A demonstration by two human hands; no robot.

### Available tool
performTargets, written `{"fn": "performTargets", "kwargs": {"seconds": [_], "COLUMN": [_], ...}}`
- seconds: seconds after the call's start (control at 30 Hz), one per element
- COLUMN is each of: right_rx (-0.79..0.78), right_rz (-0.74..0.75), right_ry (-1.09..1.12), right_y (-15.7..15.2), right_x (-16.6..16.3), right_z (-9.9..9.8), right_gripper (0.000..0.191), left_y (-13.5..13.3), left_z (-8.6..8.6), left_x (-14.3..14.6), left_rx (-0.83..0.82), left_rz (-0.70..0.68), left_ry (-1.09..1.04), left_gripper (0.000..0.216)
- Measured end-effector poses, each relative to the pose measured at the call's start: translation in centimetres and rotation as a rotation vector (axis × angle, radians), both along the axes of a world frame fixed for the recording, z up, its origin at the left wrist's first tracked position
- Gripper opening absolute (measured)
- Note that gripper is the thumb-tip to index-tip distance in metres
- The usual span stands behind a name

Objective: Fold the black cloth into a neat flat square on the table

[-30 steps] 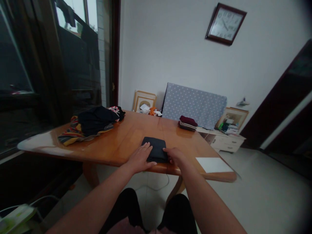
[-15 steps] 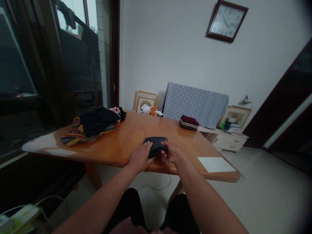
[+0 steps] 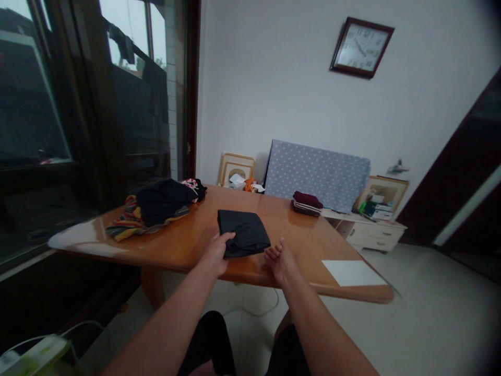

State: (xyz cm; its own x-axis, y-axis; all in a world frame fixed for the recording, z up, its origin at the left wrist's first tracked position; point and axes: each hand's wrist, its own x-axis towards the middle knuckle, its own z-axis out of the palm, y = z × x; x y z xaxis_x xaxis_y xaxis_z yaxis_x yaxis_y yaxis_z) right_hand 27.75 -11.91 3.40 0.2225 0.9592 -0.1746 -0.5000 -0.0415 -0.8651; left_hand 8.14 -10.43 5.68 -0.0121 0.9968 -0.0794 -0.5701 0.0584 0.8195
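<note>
A folded black cloth (image 3: 242, 232) is lifted off the wooden table (image 3: 183, 243), tilted up toward me. My left hand (image 3: 216, 253) grips its near left edge, thumb on top. My right hand (image 3: 278, 258) hangs just right of the cloth's near corner, fingers loosely curled, apart from the cloth and holding nothing that I can see.
A heap of dark and striped clothes (image 3: 154, 206) lies at the table's far left. A small stack of folded clothes (image 3: 307, 202) sits at the far right edge. A white sheet (image 3: 353, 272) lies on the near right corner. Behind stand a dotted board (image 3: 317, 172), picture frames and a low cabinet.
The cloth went from flat under both hands to bunched, then raised in my left hand. My right hand let go and drew back to the right.
</note>
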Motion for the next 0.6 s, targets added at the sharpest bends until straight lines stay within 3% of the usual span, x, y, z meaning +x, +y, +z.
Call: {"fn": "performTargets", "kwargs": {"seconds": [0.1,0.2,0.4,0.6], "right_rx": [-0.163,-0.13,-0.054,-0.033], "right_rz": [0.09,0.268,0.129,0.155], "right_ry": [0.161,0.247,0.285,0.203], "right_y": [-1.2,-2.1,-1.5,-1.9], "right_x": [-1.5,-2.9,-3.2,-3.2], "right_z": [0.0,0.7,0.9,0.5], "right_gripper": [0.054,0.069,0.051,0.046], "left_y": [-0.1,-0.2,-0.7,-2.0], "left_z": [-0.7,-1.4,-1.7,-2.8], "left_x": [0.2,0.4,0.7,2.0], "left_rx": [-0.129,-0.173,-0.204,-0.241], "left_rz": [-0.009,-0.015,-0.004,0.017], "left_ry": [-0.142,-0.209,-0.259,-0.264], "left_gripper": [0.026,0.021,0.015,0.018]}}
